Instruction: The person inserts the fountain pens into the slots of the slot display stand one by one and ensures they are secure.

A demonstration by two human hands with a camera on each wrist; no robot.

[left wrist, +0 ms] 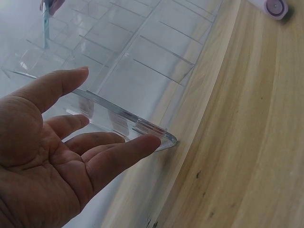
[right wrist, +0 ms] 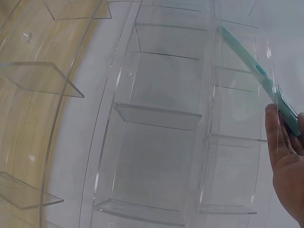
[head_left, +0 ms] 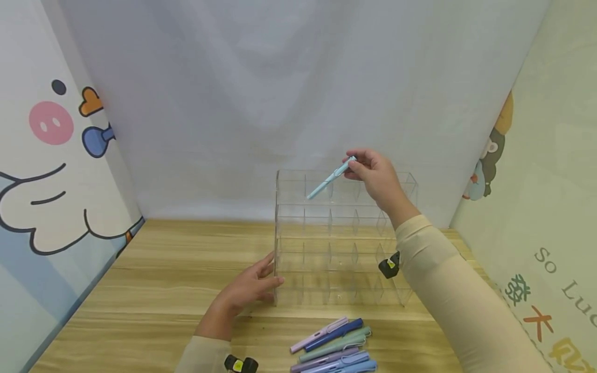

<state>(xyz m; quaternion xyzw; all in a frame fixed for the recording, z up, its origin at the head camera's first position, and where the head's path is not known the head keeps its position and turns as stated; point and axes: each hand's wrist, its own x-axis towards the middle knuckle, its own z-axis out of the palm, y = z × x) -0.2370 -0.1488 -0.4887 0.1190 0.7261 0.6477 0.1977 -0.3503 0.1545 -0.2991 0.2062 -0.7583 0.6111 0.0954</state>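
A light blue pen [head_left: 331, 178] is pinched by its clip end between the thumb and fingers of my right hand [head_left: 375, 173]. It slants down to the left at the top row of a clear acrylic rack [head_left: 330, 238] with several compartments. Seen from the right wrist, the pen [right wrist: 249, 59] lies across the upper cells, its clip beside the fingers of the hand [right wrist: 289, 166]. My left hand [head_left: 254, 284] rests at the rack's lower left side. From the left wrist, that hand [left wrist: 61, 156] has its thumb raised and its fingers loosely extended along the side panel [left wrist: 128, 114].
Several pens lie in front of the rack on the wooden table [head_left: 172, 269]: a pale pink pen [head_left: 319, 334], a dark blue pen [head_left: 333, 334], and green, purple and light blue ones. A grey-white curtain [head_left: 210, 103] hangs behind; printed panels [head_left: 536, 207] stand at both sides.
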